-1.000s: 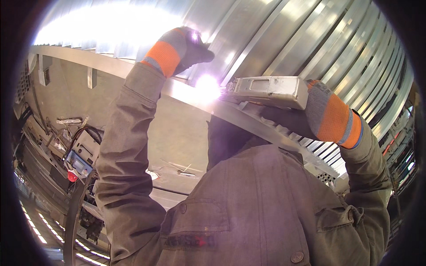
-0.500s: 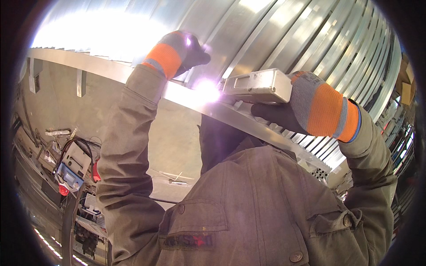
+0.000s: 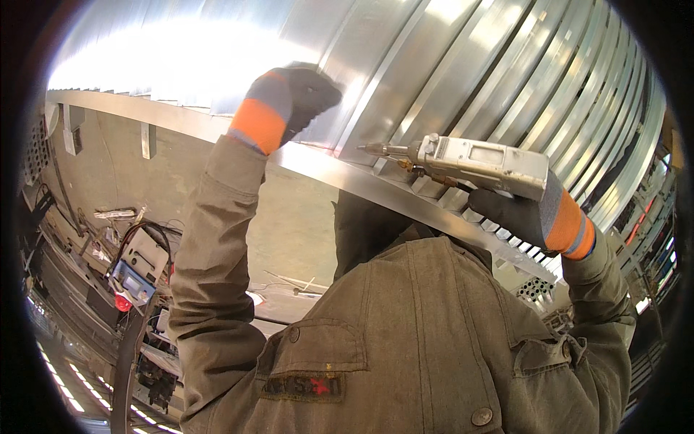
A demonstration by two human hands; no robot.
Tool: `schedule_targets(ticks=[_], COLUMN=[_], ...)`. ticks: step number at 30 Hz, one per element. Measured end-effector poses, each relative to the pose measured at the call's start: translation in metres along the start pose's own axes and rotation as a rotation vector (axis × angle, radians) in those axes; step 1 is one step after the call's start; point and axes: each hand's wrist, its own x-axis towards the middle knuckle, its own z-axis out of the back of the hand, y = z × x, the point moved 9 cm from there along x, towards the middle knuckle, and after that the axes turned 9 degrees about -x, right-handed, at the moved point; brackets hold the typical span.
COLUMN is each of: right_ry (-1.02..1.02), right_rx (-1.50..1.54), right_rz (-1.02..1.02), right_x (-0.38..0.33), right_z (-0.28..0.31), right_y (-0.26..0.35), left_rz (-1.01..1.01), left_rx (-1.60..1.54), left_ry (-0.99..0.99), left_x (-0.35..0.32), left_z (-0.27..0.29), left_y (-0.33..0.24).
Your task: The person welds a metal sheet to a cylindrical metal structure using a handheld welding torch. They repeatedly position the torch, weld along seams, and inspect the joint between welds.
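Note:
My right hand (image 3: 531,217), in a grey, black and orange work glove, is wrapped round a white hand-held welding gun (image 3: 491,160). The gun's narrow metal nozzle points left, with no glow at its tip. Higher up on the left is my left hand (image 3: 303,101), gloved alike, over the silvery metal slats (image 3: 405,94); its fingers are curled and slightly blurred, and whatever they hold is hidden. Below both hands a long, flat metal bar (image 3: 329,165) crosses the slats' near ends. The nozzle hovers near this bar's upper edge.
Bright glare washes out the slats at upper left. At lower left stands a machine with a blue-framed screen (image 3: 134,283) and dark cables, near a red round part (image 3: 123,302). Metal posts (image 3: 148,141) reach down from the bar. A panel with round holes (image 3: 535,289) lies at lower right.
The bright violet-white welding light at the nozzle has gone out. My right hand has drawn the gun to the right and down, off the joint. My left hand has shifted slightly.

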Motion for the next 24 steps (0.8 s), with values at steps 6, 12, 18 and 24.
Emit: schedule_targets(ticks=[6, 12, 18, 24], right_ry=[-0.023, 0.18, 0.146, 0.206], right_rx=[0.252, 0.212, 0.014, -0.023], right_rz=[-0.061, -0.153, -0.066, -0.1], right_x=[-0.021, -0.014, 0.011, 0.035], right_z=[-0.012, -0.037, -0.037, -0.046], right_y=[-0.027, -0.05, -0.049, -0.045], left_rz=[0.39, 0.491, 0.478, 0.261], left_rx=[0.471, 0.559, 0.482, 0.549], left_ry=[0.112, 0.133, 0.139, 0.243], left_x=[0.035, 0.046, 0.048, 0.05], left_z=[-0.045, -0.054, -0.051, -0.056], left_y=[0.02, 0.018, 0.024, 0.007])
